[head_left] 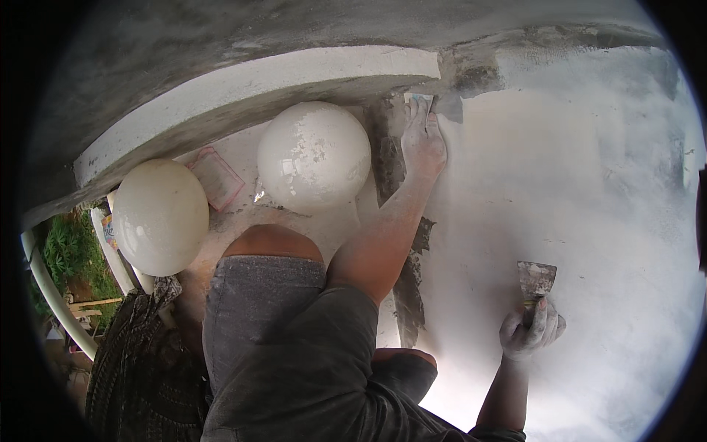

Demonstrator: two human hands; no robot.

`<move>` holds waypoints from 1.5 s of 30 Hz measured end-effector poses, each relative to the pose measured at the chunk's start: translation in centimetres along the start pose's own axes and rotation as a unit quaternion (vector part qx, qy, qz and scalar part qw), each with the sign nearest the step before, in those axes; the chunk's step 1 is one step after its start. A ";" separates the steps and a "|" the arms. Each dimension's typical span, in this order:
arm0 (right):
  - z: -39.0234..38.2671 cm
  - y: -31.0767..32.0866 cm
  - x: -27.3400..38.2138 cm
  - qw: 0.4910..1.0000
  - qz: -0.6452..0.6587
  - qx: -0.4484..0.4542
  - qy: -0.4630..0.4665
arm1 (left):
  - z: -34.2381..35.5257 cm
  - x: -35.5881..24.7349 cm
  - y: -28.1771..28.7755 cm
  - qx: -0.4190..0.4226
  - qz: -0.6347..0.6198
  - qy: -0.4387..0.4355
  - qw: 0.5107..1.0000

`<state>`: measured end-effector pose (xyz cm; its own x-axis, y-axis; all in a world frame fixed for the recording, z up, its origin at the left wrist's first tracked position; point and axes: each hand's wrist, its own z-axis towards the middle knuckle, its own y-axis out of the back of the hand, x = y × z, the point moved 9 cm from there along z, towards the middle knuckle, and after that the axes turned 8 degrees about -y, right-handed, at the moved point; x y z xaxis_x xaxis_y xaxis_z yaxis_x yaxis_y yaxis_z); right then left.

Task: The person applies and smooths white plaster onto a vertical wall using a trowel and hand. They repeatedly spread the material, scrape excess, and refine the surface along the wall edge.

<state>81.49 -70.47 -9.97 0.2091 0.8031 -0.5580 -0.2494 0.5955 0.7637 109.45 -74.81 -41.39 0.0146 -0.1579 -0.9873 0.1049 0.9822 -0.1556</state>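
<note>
My left hand (pixel 424 144), coated in white dust, reaches up to the wall beside the end of a pale curved ledge (pixel 294 68). Its fingers close on a small flat sheet (pixel 420 96), pale with a bluish patch, pressed to the surface; its exact kind is unclear. A grey patch lies beside the fingertips. Lower down at the right, my right hand (pixel 532 328) grips a putty knife (pixel 537 278) by its handle. The wide, stained blade points up and lies over the white-plastered wall (pixel 545 169).
Two large, glossy white rounded forms (pixel 314 158) (pixel 162 216) stand left of my arm. A clear packet with a pink edge (pixel 218 178) lies between them. Dark patterned cloth (pixel 140 376) hangs at lower left, near a curved pale rail (pixel 59 298) with greenery beyond.
</note>
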 end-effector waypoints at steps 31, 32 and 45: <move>0.7 -0.2 0.6 1.000 -0.006 -0.005 0.014 | 1.0 2.9 0.9 -0.049 0.002 -0.016 0.999; 0.7 0.0 0.6 1.000 -0.006 -0.014 0.014 | 0.6 4.6 1.2 -0.071 -0.038 0.089 0.993; 0.7 0.1 0.8 1.000 0.004 -0.028 0.012 | 0.8 -7.4 -0.5 -0.032 -0.054 0.035 0.997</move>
<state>82.31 -69.78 -10.15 0.1853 0.8074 -0.5602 -0.3038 0.5892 0.7487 110.11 -74.18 -34.01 -0.0630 -0.2583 -0.9640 0.0383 0.9646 -0.2610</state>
